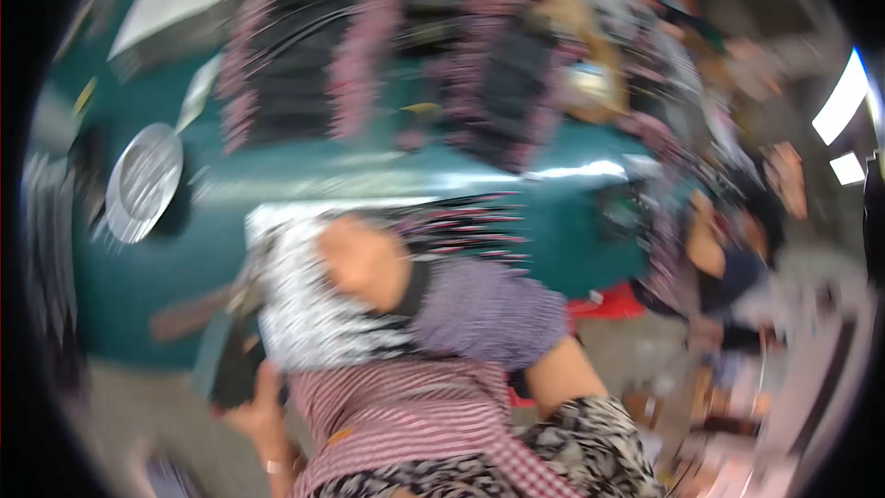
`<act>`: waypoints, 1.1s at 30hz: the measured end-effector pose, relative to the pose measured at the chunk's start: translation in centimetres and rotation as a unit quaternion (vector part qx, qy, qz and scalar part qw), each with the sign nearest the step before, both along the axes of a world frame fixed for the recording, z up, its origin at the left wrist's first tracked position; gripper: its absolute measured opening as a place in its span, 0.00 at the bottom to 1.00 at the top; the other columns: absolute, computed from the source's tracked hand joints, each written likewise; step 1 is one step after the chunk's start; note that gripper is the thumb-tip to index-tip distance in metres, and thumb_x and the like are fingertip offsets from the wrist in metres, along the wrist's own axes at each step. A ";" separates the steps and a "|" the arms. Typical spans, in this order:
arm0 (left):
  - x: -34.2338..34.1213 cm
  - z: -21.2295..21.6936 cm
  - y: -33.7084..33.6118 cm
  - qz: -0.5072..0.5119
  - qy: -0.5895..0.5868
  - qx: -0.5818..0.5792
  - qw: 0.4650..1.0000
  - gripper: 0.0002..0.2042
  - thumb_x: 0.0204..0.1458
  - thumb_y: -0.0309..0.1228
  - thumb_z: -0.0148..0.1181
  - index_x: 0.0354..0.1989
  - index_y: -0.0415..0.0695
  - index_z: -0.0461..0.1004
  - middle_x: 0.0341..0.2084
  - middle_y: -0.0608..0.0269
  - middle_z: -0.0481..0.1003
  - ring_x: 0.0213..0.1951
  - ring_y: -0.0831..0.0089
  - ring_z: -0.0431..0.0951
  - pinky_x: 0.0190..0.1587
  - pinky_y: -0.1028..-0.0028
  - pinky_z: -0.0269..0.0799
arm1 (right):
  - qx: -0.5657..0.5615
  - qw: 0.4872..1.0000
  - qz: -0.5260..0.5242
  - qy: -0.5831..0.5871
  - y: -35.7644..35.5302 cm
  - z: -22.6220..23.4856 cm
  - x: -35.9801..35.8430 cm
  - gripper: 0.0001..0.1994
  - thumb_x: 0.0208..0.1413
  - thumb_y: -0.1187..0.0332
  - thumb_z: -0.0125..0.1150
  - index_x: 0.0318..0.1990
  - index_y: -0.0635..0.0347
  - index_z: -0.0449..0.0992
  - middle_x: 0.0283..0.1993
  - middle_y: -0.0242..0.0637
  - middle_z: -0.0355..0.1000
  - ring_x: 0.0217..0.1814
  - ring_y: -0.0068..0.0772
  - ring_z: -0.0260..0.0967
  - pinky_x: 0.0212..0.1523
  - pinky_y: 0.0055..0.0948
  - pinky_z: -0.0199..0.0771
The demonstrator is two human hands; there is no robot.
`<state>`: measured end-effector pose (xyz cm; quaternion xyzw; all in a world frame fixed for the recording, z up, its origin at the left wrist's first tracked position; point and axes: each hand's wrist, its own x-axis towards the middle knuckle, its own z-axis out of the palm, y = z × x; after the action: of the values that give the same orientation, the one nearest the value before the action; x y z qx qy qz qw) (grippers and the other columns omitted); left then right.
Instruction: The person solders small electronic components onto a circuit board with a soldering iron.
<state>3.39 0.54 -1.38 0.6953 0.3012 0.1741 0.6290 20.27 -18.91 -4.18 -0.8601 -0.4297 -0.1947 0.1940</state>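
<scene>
While white material [300,290] looks streaky, a round dish [145,183] gleams.

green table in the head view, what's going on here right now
Someone in a red-and-white apron is at a green table. Their right hand is over whitish material near the table's front edge; the blur hides whether it grips anything. Their left hand, lower down, is at a dark object, its grip also unclear. Beyond, dark piles with pink edges lie on the table, with a round metallic dish at the left.
</scene>
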 end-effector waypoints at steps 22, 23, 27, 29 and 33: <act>3.2 -0.9 1.8 -0.008 -0.029 -0.059 0.998 0.20 0.43 0.20 0.71 0.44 0.33 0.70 0.32 0.59 0.73 0.27 0.69 0.68 0.28 0.67 0.65 | 0.478 0.803 -0.334 0.123 -14.8 1.7 -0.7 0.14 0.69 0.66 0.52 0.55 0.63 0.75 0.43 0.37 0.73 0.35 0.26 0.66 0.42 0.27 0.69; 3.1 -1.0 1.8 -0.010 -0.029 -0.057 0.998 0.19 0.43 0.20 0.71 0.43 0.33 0.70 0.32 0.60 0.72 0.27 0.69 0.68 0.28 0.68 0.65 | 0.489 0.793 -0.342 0.126 -14.9 1.2 -1.4 0.13 0.69 0.67 0.52 0.55 0.63 0.75 0.42 0.37 0.73 0.35 0.25 0.65 0.41 0.27 0.68; 2.3 -3.0 4.1 -0.008 -0.016 -0.045 0.999 0.18 0.44 0.19 0.70 0.43 0.33 0.70 0.31 0.61 0.72 0.27 0.70 0.68 0.27 0.68 0.64 | 0.465 0.846 -0.257 0.053 -13.0 7.1 -1.7 0.14 0.66 0.69 0.55 0.57 0.61 0.75 0.36 0.38 0.70 0.32 0.27 0.65 0.34 0.32 0.69; 2.0 0.7 1.6 0.018 -0.001 -0.029 0.999 0.17 0.44 0.19 0.69 0.43 0.34 0.70 0.31 0.61 0.72 0.27 0.70 0.67 0.27 0.68 0.63 | 0.259 0.929 -0.264 0.011 -12.1 10.4 -1.7 0.19 0.61 0.71 0.58 0.60 0.63 0.72 0.37 0.41 0.66 0.33 0.36 0.69 0.34 0.36 0.71; 1.9 -1.4 3.9 0.012 -0.011 0.058 0.998 0.10 0.48 0.19 0.66 0.39 0.33 0.75 0.25 0.69 0.70 0.21 0.81 0.64 0.22 0.79 0.57 | 0.119 0.978 -0.171 0.020 -9.3 13.4 -1.4 0.26 0.52 0.77 0.56 0.61 0.69 0.67 0.40 0.46 0.62 0.35 0.45 0.69 0.34 0.38 0.73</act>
<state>5.34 4.42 -2.77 0.7252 0.2917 0.2060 0.5886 18.89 -28.25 9.27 -0.8954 -0.2459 -0.2576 0.2674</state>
